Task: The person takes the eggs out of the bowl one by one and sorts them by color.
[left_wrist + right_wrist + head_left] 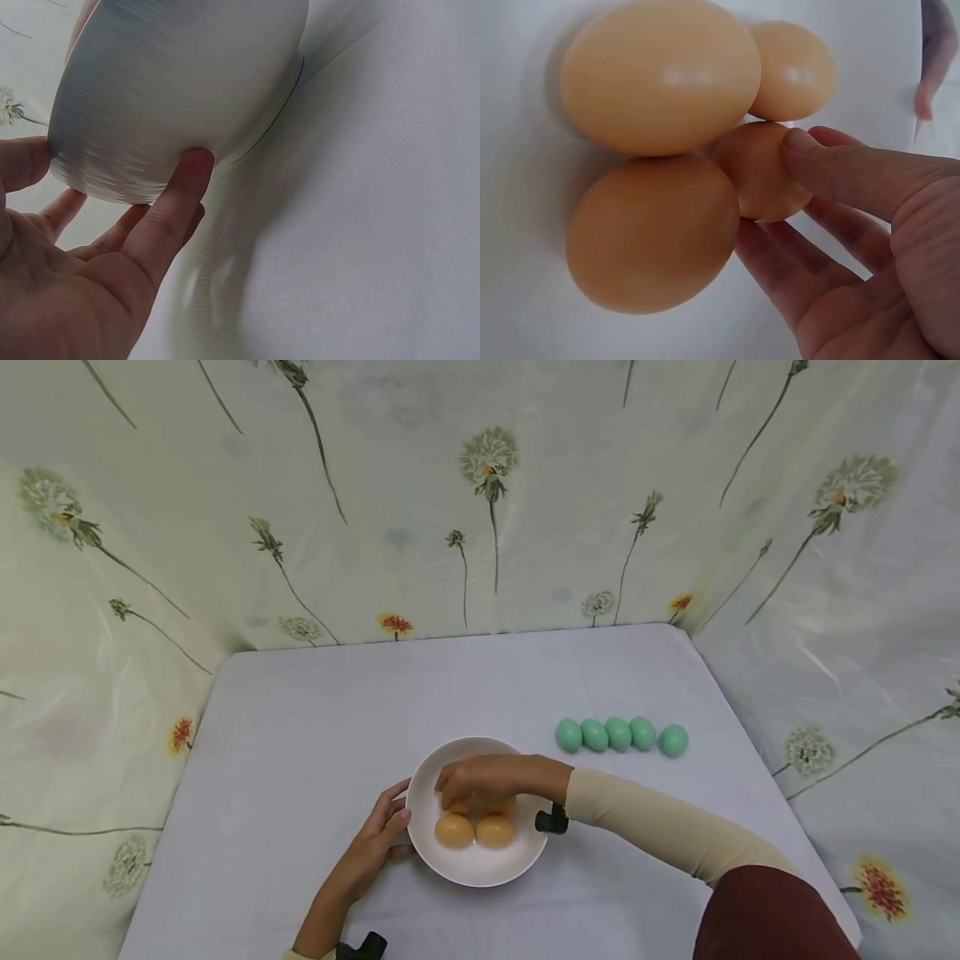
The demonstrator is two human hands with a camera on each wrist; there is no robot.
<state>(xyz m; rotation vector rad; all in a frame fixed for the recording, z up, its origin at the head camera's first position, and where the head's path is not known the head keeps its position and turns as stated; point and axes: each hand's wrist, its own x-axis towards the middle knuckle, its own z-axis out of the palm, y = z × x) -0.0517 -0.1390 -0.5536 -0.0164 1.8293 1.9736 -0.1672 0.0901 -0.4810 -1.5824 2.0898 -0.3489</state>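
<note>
A white bowl (480,868) stands near the table's front edge with several brown eggs (454,830) in it. My right hand (471,787) reaches down into the bowl. In the right wrist view its thumb (832,166) and fingers pinch one small brown egg (759,174), which lies against two larger eggs (660,75). My left hand (392,825) grips the bowl's left side. The left wrist view shows its thumb (178,196) pressed on the bowl's outer wall (180,82) and the fingers curved round beside it.
A row of several green eggs (618,734) lies on the white table (315,727) to the right of the bowl. Flower-printed cloth walls (480,502) close in the table at the back and both sides.
</note>
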